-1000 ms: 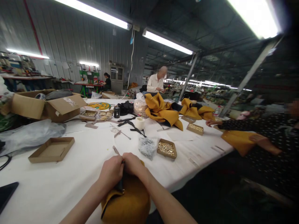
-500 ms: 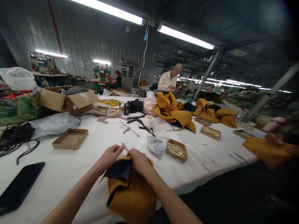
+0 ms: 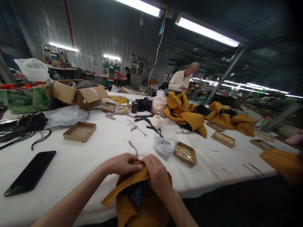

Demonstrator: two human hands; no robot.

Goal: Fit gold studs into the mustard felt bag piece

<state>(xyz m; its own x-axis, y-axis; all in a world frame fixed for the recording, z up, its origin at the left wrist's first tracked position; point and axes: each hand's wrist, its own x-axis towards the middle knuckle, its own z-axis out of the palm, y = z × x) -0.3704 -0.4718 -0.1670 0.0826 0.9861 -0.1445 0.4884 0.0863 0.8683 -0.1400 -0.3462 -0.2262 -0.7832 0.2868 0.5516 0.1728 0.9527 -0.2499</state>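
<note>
A mustard-yellow piece with a dark lining (image 3: 151,201) hangs at the table's near edge, bunched and folded. My left hand (image 3: 124,164) pinches its upper edge, fingers closed over the fold. Right beside it, my right hand (image 3: 156,171) is closed on the same edge, its fingertips near my left thumb. Just beyond my hands a small thin strip (image 3: 133,148) lies on the white table (image 3: 113,135). A bag of dark metal bits (image 3: 163,147) and a box of gold-coloured studs (image 3: 185,154) stand to the right of it.
A black phone (image 3: 30,172) and a shallow cardboard box (image 3: 80,131) lie at left. Farther back are an open carton (image 3: 80,94), a white roll (image 3: 157,121) and yellow pieces (image 3: 184,112). A person (image 3: 183,78) stands behind the table.
The view has turned slightly left. The thin strip, earlier between my fingertips, now lies on the table. Both hands have taken hold of the yellow edge, and its flap is folded over differently.
</note>
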